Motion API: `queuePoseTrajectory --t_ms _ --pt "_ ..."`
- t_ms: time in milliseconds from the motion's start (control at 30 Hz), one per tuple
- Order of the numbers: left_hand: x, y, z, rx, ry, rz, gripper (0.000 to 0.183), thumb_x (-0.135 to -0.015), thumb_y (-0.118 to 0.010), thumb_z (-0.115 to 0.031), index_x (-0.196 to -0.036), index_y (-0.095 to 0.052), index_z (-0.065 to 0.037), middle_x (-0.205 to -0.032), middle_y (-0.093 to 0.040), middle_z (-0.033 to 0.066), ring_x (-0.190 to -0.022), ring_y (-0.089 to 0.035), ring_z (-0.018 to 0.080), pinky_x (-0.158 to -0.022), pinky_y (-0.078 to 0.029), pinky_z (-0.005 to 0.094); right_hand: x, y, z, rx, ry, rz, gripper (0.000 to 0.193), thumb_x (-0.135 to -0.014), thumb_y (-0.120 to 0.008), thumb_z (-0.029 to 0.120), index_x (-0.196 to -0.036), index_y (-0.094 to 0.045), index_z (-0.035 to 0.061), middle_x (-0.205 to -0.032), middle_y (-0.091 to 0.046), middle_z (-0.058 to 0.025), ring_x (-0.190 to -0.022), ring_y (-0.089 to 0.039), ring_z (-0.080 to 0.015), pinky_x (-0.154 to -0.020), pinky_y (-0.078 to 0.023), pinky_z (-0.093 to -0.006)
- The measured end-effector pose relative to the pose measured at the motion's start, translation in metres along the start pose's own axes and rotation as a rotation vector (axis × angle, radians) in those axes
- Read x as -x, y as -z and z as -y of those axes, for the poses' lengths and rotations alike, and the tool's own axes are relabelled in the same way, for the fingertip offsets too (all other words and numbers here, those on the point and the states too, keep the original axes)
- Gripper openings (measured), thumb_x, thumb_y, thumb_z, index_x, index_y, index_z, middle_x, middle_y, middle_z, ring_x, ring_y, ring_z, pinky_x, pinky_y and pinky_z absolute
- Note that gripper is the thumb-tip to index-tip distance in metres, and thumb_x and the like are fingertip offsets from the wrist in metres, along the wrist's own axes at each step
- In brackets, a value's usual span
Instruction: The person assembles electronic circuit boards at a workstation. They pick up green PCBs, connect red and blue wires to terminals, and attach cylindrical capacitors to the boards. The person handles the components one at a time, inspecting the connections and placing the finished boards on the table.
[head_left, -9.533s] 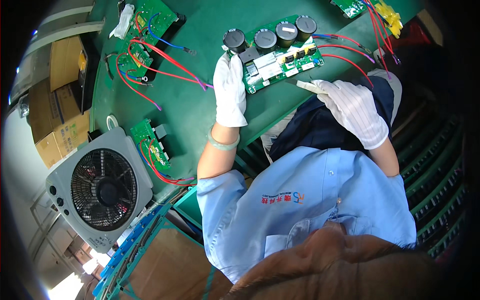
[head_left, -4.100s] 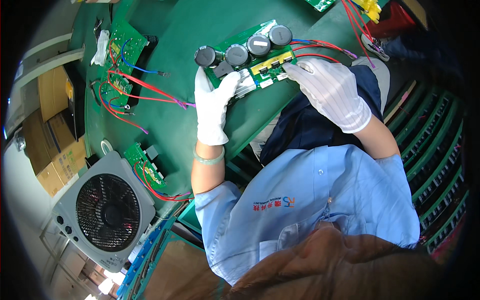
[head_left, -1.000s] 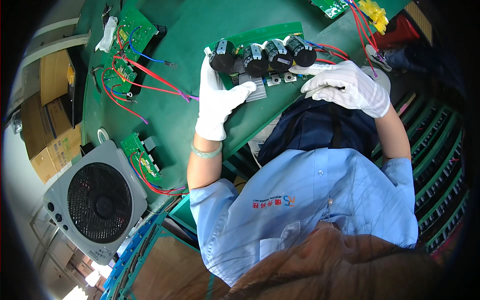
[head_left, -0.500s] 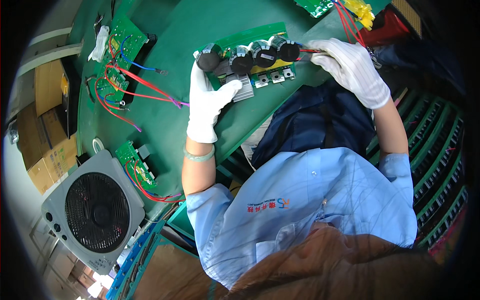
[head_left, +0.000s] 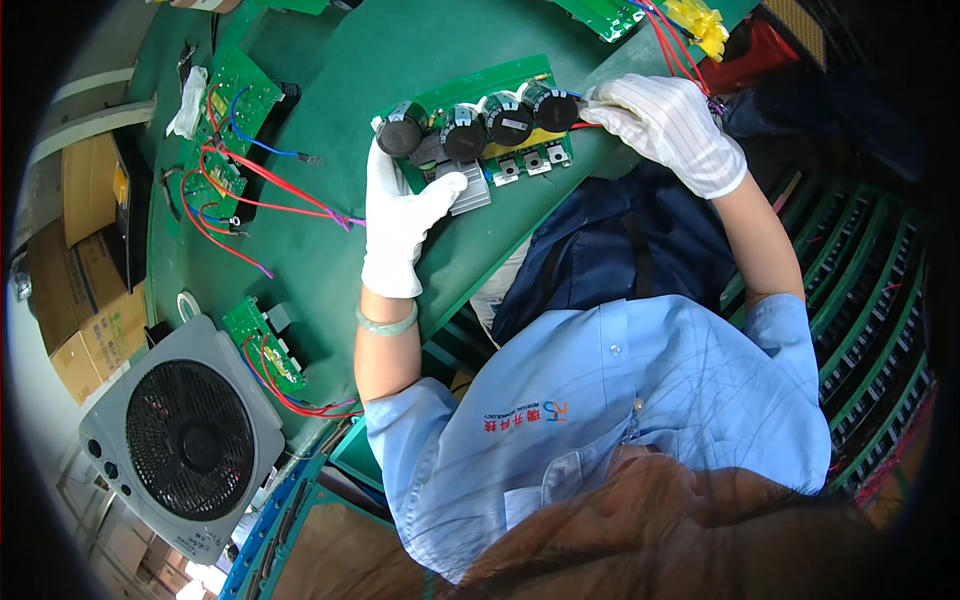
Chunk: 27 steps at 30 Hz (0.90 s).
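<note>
A green circuit board (head_left: 475, 88) lies tilted near the front edge of the workbench. Several black round capacitors (head_left: 463, 134) stand in a row along it, with a finned metal heat sink (head_left: 472, 192) below them. My left hand (head_left: 403, 225), in a white glove, grips the board's left end, its thumb resting on the heat sink. At the other end, my gloved right hand (head_left: 665, 132) pinches red and blue wires (head_left: 588, 125) that come off the board. The fingers hide most of those wires.
Another wired board (head_left: 250, 92) and a white cloth (head_left: 188, 103) lie at left on the green bench (head_left: 335, 75). A smaller board (head_left: 262, 335) sits near a grey fan (head_left: 190, 440). Cardboard boxes (head_left: 95, 300) stand far left, green racks (head_left: 880, 300) at right.
My right hand has come closer to the board's right end, and the gap with the wires between them has shrunk. My left hand keeps its grip. The whole view has shifted slightly.
</note>
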<state>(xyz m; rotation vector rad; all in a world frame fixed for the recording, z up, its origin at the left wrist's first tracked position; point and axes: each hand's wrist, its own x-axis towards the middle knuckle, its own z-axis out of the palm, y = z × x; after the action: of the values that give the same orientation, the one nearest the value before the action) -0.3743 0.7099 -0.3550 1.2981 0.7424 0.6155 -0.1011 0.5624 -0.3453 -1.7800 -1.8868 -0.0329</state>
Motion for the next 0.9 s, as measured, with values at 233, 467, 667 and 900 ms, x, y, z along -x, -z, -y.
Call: queuePoseTrajectory --t_ms 233,467,667,900 --pt "0.0 0.003 0.005 -0.023 -0.013 -0.014 0.091 -0.06 -0.087 -0.01 -0.137 -0.039 0.001 -0.13 -0.05 0.0112 -0.122 -0.047 0.0238 -0.108 -0.034 0.0381 -0.003 -0.004 -0.007 -0.039 0.049 0.015 0.024 -0.085 -0.068 0.032 -0.082 -0.062 0.0096 -0.073 -0.063 -0.0085 -0.064 -0.061 -0.0292 -0.056 -0.049 -0.0365" --pt "0.0 0.001 0.004 -0.047 -0.027 -0.02 0.088 -0.061 -0.087 -0.013 -0.135 -0.041 0.001 -0.127 -0.051 0.0107 -0.119 -0.049 0.0232 -0.107 -0.036 0.0379 -0.006 -0.005 -0.009 -0.112 0.041 0.165 0.028 -0.085 -0.067 0.036 -0.081 -0.061 0.0081 -0.07 -0.062 -0.0115 -0.065 -0.061 -0.0329 -0.054 -0.047 -0.0395" --pt "0.001 -0.001 0.001 -0.037 -0.046 0.001 0.084 -0.063 -0.087 -0.012 -0.133 -0.043 0.001 -0.124 -0.053 0.0102 -0.116 -0.051 0.0224 -0.104 -0.039 0.0368 -0.016 -0.005 0.008 0.031 -0.003 0.192 0.032 -0.083 -0.067 0.04 -0.078 -0.061 0.0085 -0.068 -0.061 -0.0125 -0.064 -0.06 -0.0337 -0.054 -0.047 -0.0415" --pt "0.002 -0.005 -0.008 0.023 -0.073 0.049 0.078 -0.064 -0.085 -0.008 -0.13 -0.045 0.001 -0.122 -0.054 0.0102 -0.113 -0.052 0.0216 -0.101 -0.042 0.0351 -0.013 -0.004 0.04 0.116 0.008 0.0 0.037 -0.08 -0.071 0.036 -0.061 -0.054 0.0094 -0.059 -0.056 -0.0091 -0.055 -0.059 -0.028 -0.05 -0.046 -0.0384"
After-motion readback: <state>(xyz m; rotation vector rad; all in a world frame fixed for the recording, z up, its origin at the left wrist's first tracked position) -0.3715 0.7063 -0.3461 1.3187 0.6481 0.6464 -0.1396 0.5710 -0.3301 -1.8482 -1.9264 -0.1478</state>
